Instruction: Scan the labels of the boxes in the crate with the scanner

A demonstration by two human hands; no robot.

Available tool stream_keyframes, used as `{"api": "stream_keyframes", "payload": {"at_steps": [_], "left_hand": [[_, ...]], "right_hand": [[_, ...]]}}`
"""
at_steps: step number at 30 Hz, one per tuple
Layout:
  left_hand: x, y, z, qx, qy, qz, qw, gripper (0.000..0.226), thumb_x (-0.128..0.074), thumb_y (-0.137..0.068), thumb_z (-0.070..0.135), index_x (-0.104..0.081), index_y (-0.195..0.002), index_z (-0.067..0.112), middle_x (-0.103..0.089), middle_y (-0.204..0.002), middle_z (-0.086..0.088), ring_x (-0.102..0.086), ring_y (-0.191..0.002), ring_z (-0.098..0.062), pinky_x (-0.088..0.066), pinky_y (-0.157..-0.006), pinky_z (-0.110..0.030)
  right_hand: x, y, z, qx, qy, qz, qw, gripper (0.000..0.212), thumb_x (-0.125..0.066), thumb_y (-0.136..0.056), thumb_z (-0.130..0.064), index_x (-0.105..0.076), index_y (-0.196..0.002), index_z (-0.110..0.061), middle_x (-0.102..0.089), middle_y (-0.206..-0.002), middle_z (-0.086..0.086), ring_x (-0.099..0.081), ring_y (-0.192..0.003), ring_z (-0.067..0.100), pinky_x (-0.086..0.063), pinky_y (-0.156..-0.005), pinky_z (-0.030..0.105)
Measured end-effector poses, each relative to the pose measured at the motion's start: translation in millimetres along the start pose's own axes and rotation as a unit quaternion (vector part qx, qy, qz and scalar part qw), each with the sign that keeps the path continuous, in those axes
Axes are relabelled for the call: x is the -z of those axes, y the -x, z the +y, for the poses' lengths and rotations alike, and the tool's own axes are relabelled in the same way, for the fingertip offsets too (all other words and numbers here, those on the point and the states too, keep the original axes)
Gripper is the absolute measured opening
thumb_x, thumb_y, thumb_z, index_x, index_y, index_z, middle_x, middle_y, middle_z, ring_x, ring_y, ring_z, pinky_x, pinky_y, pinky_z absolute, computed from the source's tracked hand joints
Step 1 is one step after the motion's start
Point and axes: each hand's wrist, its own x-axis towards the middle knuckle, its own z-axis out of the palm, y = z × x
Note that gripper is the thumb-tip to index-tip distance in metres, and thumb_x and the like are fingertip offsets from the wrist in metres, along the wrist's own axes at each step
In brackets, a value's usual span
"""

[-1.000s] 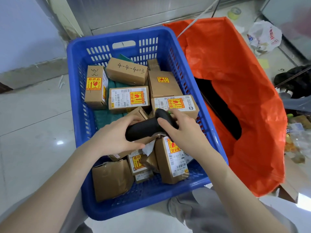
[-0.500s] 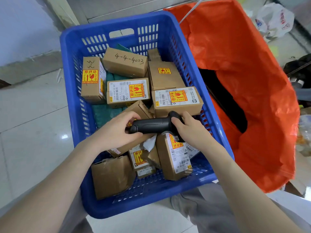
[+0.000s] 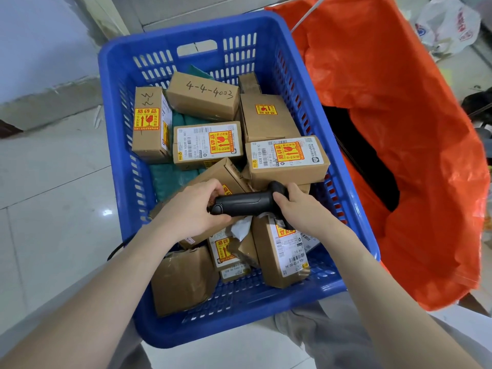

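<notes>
Scanner (image 3: 246, 203) lies sideways at frame centre, above the boxes in the blue crate (image 3: 298, 73); I've got my left hand (image 3: 193, 211) curled round its handle end, right hand (image 3: 300, 209) clamped on the head, below a labelled box (image 3: 287, 158).

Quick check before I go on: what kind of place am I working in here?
Likely a parcel sorting or pickup room: a blue crate of labelled cardboard boxes on a tiled floor, a black scanner in both hands, and an orange sack beside it.
</notes>
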Motion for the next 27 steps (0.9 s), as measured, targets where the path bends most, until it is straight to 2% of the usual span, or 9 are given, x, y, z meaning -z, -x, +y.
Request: {"api": "stream_keyframes", "payload": {"at_steps": [2,4,7,9,11,16,22,27], "left_hand": [[-2.4,-0.9,1.1,-0.001,-0.006,0.004,1.0,0.045,-0.072,-0.078,0.032,-0.051,-0.116,0.021,-0.06,-0.115,-0.001,-0.058,-0.098,-0.016,-0.053,-0.083,-0.036],[-4.4,-2.5,1.8,-0.003,-0.018,0.005,1.0,0.045,-0.071,-0.08,0.032,-0.051,-0.119,0.018,-0.054,-0.119,-0.002,-0.055,-0.101,-0.017,-0.052,-0.085,-0.034],[-5.9,-5.4,1.4,-0.002,-0.021,0.0,1.0,0.046,-0.069,-0.082,0.031,-0.053,-0.122,0.017,-0.05,-0.123,-0.003,-0.054,-0.103,-0.016,-0.05,-0.085,-0.03],[-6.5,-6.6,1.1,-0.002,-0.009,-0.001,1.0,0.046,-0.069,-0.083,0.028,-0.053,-0.124,0.017,-0.05,-0.125,-0.003,-0.053,-0.102,-0.014,-0.049,-0.085,-0.028],[-6.5,-7.5,1.5,-0.004,0.0,0.002,1.0,0.045,-0.068,-0.084,0.026,-0.052,-0.125,0.017,-0.051,-0.125,-0.003,-0.054,-0.1,-0.013,-0.049,-0.084,-0.026],[-7.0,-8.4,1.3,-0.004,0.013,0.004,1.0,0.041,-0.066,-0.086,0.025,-0.054,-0.124,0.018,-0.052,-0.123,-0.002,-0.059,-0.096,-0.013,-0.053,-0.082,-0.03],[-5.1,-9.8,2.3,-0.009,0.022,0.016,1.0,0.035,-0.063,-0.087,0.024,-0.055,-0.121,0.019,-0.053,-0.121,-0.001,-0.062,-0.097,-0.014,-0.054,-0.081,-0.031],[-3.1,-10.8,3.0,-0.012,0.029,0.038,0.999,0.033,-0.063,-0.087,0.023,-0.056,-0.119,0.019,-0.053,-0.121,-0.002,-0.061,-0.099,-0.015,-0.054,-0.082,-0.032]], "right_hand": [[-0.8,-2.3,1.7,0.001,0.006,0.013,1.0,0.033,-0.035,-0.1,-0.032,-0.045,-0.117,-0.006,-0.053,-0.114,0.014,-0.049,-0.089,0.023,-0.035,-0.074,0.031],[-1.3,-4.1,2.8,0.002,0.017,0.019,1.0,0.032,-0.036,-0.099,-0.032,-0.045,-0.115,-0.006,-0.052,-0.117,0.015,-0.049,-0.092,0.024,-0.034,-0.075,0.03],[-1.4,-5.2,5.2,0.009,0.017,0.015,1.0,0.019,-0.039,-0.098,-0.03,-0.039,-0.106,-0.013,-0.056,-0.102,0.01,-0.054,-0.083,0.021,-0.04,-0.066,0.03],[-0.2,-4.5,6.0,0.01,0.02,0.011,1.0,0.017,-0.04,-0.097,-0.029,-0.036,-0.106,-0.015,-0.055,-0.089,0.004,-0.054,-0.074,0.016,-0.042,-0.059,0.028],[0.8,-3.5,6.2,0.011,0.023,0.01,1.0,0.017,-0.041,-0.097,-0.027,-0.036,-0.108,-0.015,-0.052,-0.082,0.001,-0.053,-0.07,0.014,-0.043,-0.058,0.027],[2.5,-1.6,5.4,0.006,0.027,0.004,1.0,0.028,-0.044,-0.094,-0.028,-0.04,-0.117,-0.011,-0.056,-0.099,0.008,-0.059,-0.086,0.024,-0.048,-0.072,0.035],[2.4,-3.8,6.4,0.013,0.034,0.035,0.999,0.034,-0.048,-0.093,-0.028,-0.043,-0.122,-0.011,-0.051,-0.118,0.009,-0.053,-0.096,0.021,-0.041,-0.073,0.028],[6.3,-5.5,8.1,0.025,0.04,0.061,0.997,0.037,-0.048,-0.093,-0.028,-0.043,-0.125,-0.012,-0.049,-0.127,0.01,-0.051,-0.108,0.023,-0.041,-0.079,0.029]]}}
